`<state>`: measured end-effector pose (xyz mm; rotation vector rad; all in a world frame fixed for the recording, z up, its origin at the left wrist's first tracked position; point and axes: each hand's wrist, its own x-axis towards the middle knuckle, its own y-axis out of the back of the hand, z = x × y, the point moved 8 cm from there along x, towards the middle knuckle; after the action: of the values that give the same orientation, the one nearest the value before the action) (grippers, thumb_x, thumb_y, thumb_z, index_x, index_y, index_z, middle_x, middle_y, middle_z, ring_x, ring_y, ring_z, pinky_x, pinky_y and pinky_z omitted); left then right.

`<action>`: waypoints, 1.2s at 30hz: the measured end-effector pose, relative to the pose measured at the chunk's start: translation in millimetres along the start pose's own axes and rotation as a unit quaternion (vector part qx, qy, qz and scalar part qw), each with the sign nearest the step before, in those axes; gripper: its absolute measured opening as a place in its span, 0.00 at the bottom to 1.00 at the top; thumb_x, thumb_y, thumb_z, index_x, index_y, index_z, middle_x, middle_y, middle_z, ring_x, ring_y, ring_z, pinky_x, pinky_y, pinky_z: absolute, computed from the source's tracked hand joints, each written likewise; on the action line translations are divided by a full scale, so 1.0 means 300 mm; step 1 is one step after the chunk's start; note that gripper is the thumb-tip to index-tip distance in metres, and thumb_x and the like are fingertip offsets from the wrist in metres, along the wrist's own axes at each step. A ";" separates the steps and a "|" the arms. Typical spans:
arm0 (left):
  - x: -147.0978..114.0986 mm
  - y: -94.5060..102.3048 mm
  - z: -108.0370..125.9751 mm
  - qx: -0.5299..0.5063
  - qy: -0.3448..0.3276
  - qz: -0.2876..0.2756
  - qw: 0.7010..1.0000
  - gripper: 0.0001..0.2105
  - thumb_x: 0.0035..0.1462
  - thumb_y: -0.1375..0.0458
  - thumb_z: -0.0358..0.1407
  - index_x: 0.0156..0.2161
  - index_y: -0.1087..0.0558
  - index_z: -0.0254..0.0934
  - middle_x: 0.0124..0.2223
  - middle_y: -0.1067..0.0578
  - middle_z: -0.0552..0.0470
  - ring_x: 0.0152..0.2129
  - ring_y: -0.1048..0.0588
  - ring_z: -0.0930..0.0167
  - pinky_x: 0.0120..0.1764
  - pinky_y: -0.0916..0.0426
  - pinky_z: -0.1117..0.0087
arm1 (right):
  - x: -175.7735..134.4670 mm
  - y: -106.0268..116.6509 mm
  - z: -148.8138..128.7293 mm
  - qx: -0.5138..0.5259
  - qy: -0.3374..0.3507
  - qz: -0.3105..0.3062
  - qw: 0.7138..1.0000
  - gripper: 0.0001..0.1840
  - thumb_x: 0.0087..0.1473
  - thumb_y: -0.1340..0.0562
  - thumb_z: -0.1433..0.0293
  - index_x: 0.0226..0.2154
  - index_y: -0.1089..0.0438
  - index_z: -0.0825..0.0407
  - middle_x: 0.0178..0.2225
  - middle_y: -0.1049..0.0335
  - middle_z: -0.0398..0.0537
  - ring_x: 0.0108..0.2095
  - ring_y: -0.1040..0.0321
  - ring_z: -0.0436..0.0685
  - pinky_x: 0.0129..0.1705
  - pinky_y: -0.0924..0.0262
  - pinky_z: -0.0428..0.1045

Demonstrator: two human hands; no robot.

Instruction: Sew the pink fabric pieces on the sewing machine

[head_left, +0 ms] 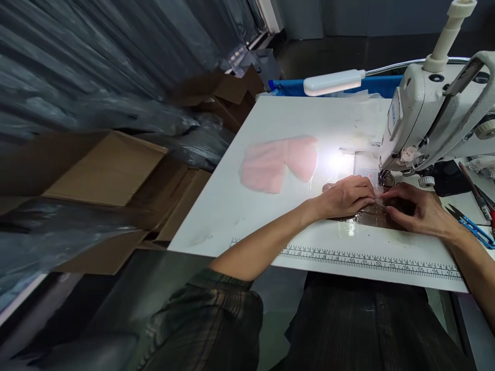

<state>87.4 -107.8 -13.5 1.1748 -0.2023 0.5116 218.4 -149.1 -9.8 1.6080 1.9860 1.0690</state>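
Observation:
Just in front of the presser foot [384, 178] of a white sewing machine [415, 111], both my hands hold a thin, whitish, see-through piece of fabric [380, 200]. My left hand [350, 196] has its fingers curled and pressed together at the left side of this piece. From the right, my right hand [417, 208] pinches it between thumb and forefinger. Under my hands lies a shiny brown sheet [361, 216], partly covered. Farther left, a pink fabric piece [270, 165] rests flat on the white table [216, 221]. My fingers hide much of the whitish piece.
A lit lamp [334, 82] hangs over the table. Blue thread snips [474, 226] and a dark flat object [451, 178] lie at right. A printed ruler [351, 260] runs along the front edge. Open cardboard boxes [108, 165] with plastic stand to the left.

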 end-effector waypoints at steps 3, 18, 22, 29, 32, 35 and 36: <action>-0.003 0.006 0.001 0.024 0.003 0.010 1.000 0.13 0.71 0.50 0.35 0.39 0.25 0.35 0.39 0.22 0.47 0.38 0.24 0.70 0.44 0.27 0.66 | 0.000 -0.018 -0.022 -0.029 0.046 0.021 0.998 0.16 0.58 0.39 0.59 0.43 0.24 0.51 0.40 0.24 0.54 0.37 0.25 0.59 0.40 0.30 0.54; -0.002 -0.010 0.040 0.165 -0.055 0.010 0.985 0.12 0.72 0.52 0.33 0.41 0.25 0.39 0.44 0.21 0.48 0.37 0.25 0.71 0.41 0.35 0.65 | -0.005 0.057 0.080 -0.005 -0.128 0.104 0.986 0.16 0.56 0.43 0.62 0.38 0.22 0.52 0.31 0.26 0.49 0.27 0.31 0.55 0.31 0.35 0.51; -0.001 -0.028 0.033 0.139 -0.053 -0.016 0.989 0.13 0.72 0.53 0.32 0.41 0.25 0.38 0.46 0.20 0.49 0.38 0.25 0.73 0.43 0.34 0.64 | -0.003 0.053 0.073 -0.016 -0.138 0.099 0.985 0.15 0.55 0.42 0.63 0.36 0.22 0.52 0.29 0.27 0.48 0.25 0.32 0.54 0.30 0.37 0.51; -0.003 -0.031 0.048 0.154 -0.084 -0.022 0.984 0.16 0.72 0.55 0.30 0.41 0.24 0.35 0.44 0.20 0.46 0.36 0.23 0.73 0.40 0.29 0.64 | -0.006 0.051 0.076 -0.026 -0.145 0.104 0.984 0.14 0.55 0.41 0.64 0.36 0.21 0.52 0.30 0.25 0.49 0.23 0.33 0.53 0.29 0.37 0.49; -0.005 -0.028 0.055 0.164 -0.096 -0.019 0.982 0.16 0.72 0.55 0.29 0.42 0.24 0.35 0.44 0.20 0.46 0.36 0.23 0.73 0.39 0.28 0.65 | -0.009 0.041 0.082 -0.051 -0.145 0.103 0.983 0.15 0.56 0.40 0.63 0.38 0.20 0.51 0.32 0.24 0.49 0.24 0.33 0.53 0.29 0.37 0.49; -0.006 -0.033 0.051 0.168 -0.089 -0.025 0.981 0.16 0.72 0.55 0.29 0.42 0.24 0.35 0.44 0.20 0.46 0.37 0.23 0.73 0.39 0.27 0.64 | -0.010 0.032 0.081 -0.064 -0.132 0.099 0.984 0.16 0.56 0.40 0.62 0.40 0.20 0.50 0.35 0.24 0.50 0.25 0.32 0.53 0.28 0.37 0.49; -0.006 -0.035 0.049 0.167 -0.085 -0.026 0.982 0.16 0.72 0.55 0.29 0.42 0.24 0.35 0.44 0.20 0.46 0.37 0.23 0.73 0.40 0.27 0.64 | -0.010 0.032 0.079 -0.065 -0.124 0.098 0.985 0.16 0.57 0.41 0.62 0.40 0.20 0.51 0.35 0.24 0.51 0.26 0.31 0.54 0.29 0.36 0.50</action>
<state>92.6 -124.7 -17.2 1.5505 -0.2371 0.4072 241.8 -143.7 -18.5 1.7952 1.5933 0.9883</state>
